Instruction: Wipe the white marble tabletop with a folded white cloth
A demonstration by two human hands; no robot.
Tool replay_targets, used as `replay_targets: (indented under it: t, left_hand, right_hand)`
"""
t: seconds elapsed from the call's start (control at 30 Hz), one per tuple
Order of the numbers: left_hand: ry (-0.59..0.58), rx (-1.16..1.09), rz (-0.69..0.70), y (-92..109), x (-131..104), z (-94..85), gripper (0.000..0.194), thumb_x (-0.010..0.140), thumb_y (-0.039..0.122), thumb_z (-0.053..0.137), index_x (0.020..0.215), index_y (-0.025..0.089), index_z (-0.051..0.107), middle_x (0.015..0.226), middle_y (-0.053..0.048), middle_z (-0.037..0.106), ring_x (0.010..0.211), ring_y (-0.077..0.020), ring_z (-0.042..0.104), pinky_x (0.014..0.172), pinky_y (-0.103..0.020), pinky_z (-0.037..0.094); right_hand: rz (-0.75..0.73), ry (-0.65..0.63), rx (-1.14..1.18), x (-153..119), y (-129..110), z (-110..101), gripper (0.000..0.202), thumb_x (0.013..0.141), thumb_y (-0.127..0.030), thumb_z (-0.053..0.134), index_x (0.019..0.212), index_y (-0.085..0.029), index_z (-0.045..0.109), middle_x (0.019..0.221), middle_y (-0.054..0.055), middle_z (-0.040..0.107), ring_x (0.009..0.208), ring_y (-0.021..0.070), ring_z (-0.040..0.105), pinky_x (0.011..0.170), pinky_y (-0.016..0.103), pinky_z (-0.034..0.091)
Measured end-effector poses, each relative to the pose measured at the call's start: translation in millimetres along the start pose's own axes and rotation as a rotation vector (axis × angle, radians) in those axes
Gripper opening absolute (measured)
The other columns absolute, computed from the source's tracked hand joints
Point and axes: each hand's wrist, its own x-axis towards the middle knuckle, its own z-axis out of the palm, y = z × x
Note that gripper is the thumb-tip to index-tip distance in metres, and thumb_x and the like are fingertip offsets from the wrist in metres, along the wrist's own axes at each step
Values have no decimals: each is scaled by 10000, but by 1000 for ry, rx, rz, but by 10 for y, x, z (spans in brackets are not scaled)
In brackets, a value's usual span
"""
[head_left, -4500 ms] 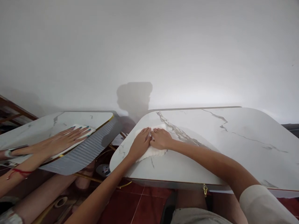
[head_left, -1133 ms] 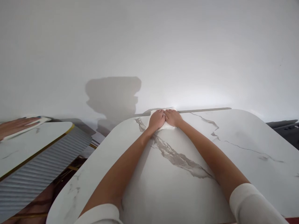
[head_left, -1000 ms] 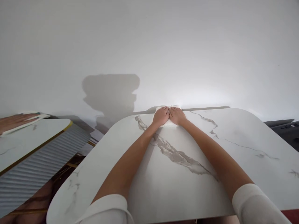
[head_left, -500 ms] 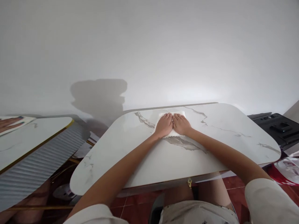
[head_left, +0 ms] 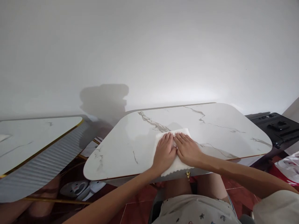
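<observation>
A white cloth (head_left: 173,167) lies flat on the white marbled table (head_left: 121,149), its lower end reaching the table's front edge. My left hand (head_left: 164,152) rests palm down on the cloth's left part, fingers stretched forward. Beside it, my right hand (head_left: 188,149) presses flat on the cloth's right part, fingers stretched out too. The thumbs meet near the cloth's middle. The hands cover much of the cloth.
A second marbled table (head_left: 30,137) with a ribbed side stands at the left, a bit of white cloth (head_left: 4,137) at its edge. Behind is a wall. At the right are a black case (head_left: 277,126) and a plastic bag (head_left: 288,168). A person's legs show at lower left.
Both my hands and the cloth have moved back across the table, from near the wall to the front edge. The other person's hand on the left table has gone out of view.
</observation>
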Motion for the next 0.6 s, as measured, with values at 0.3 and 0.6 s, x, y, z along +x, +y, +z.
replay_targets:
  t: [0.3, 0.6]
  left_hand:
    - [-99, -95, -49, 499, 562, 176, 584, 805, 219, 382, 1376, 103, 339, 1484, -110, 302, 1389, -233, 204, 1141, -375, 161]
    - [65, 34, -41, 210, 1684, 358, 368, 828, 152, 351, 1167, 120, 490, 1274, -127, 518, 1256, -236, 391, 1071, -362, 263]
  right_hand:
    - [42, -66, 8, -15, 727, -130, 519, 874, -218, 339, 1371, -89, 414, 1410, 137, 419, 1313, 254, 354, 1076, 447, 295]
    - [30, -113, -7, 990, 1554, 166, 510, 882, -225, 344, 1373, -107, 417, 1416, 106, 417, 1310, 233, 360, 1091, 391, 274]
